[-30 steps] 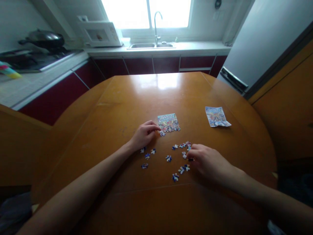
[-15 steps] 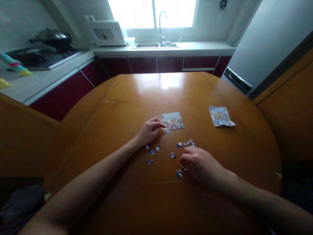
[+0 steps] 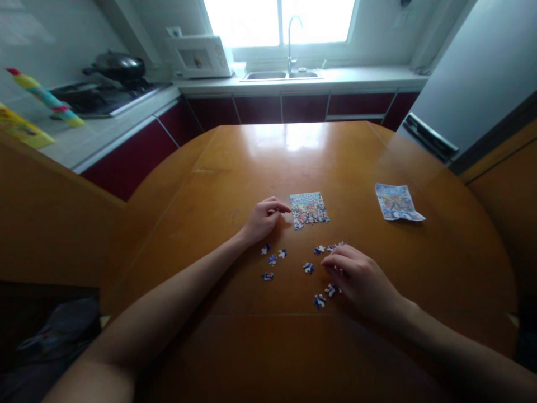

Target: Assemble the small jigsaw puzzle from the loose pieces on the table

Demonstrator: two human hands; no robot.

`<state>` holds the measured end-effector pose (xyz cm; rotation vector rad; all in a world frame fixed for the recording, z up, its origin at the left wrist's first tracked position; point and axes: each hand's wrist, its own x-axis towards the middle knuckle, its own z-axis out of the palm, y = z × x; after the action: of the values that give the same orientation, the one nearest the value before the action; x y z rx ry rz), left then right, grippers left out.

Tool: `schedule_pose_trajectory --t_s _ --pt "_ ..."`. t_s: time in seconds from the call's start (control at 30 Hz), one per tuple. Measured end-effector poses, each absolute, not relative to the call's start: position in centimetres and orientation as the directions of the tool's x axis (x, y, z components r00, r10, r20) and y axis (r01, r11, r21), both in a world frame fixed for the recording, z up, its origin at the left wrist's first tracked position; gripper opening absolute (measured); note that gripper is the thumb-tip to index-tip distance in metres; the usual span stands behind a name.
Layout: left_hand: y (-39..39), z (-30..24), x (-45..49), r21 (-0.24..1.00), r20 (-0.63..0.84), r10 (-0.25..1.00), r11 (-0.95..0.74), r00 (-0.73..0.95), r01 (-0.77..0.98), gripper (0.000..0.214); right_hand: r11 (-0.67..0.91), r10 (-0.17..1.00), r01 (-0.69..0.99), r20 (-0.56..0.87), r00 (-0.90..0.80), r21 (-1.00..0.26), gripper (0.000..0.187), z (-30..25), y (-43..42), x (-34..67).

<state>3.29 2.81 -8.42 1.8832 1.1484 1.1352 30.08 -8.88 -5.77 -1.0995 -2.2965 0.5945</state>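
A small part-built jigsaw (image 3: 309, 209) lies on the round wooden table (image 3: 235, 168). My left hand (image 3: 264, 219) rests at its left edge, fingers curled, fingertips touching the puzzle's side. Several loose blue-and-white pieces (image 3: 272, 259) are scattered in front of it. My right hand (image 3: 361, 281) lies palm down over the right cluster of loose pieces (image 3: 331, 290), fingers bent and pinching toward the table; whether a piece is between them is hidden.
A printed picture sheet (image 3: 396, 202) lies at the table's right. Behind the table run a counter with a sink and tap (image 3: 289, 73), a microwave (image 3: 200, 57) and a wok on the stove (image 3: 119, 67). A refrigerator (image 3: 461, 73) stands at the right.
My right hand has shifted a little among the loose pieces. My left hand stays at the puzzle's edge. The camera has turned slightly left.
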Motion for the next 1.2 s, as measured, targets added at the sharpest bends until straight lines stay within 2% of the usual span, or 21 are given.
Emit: schedule_pose_trajectory --t_s 0.17,0.37,0.67,1.2 --pt "2.8 -8.4 3.3 0.843 0.329 0.914 -0.398 0.239 0.361 0.03 0.464 0.878 0.62 0.237 -0.415 -0.633 0.015 -5.8 -7.6 31.2" --pt "3.0 -8.7 3.2 0.844 0.325 0.913 -0.397 0.245 0.36 0.031 0.404 0.908 0.607 0.217 -0.36 -0.685 0.015 -5.8 -6.8 31.7" --pt "3.0 -8.7 3.1 0.834 0.321 0.912 -0.4 0.256 0.379 0.032 0.339 0.94 0.623 0.286 -0.187 -0.705 0.015 -6.2 -4.7 33.6" --pt "3.0 -8.5 3.0 0.839 0.321 0.917 -0.391 0.236 0.379 0.029 0.32 0.945 0.632 0.28 -0.167 -0.705 0.018 -6.6 -3.8 34.2"
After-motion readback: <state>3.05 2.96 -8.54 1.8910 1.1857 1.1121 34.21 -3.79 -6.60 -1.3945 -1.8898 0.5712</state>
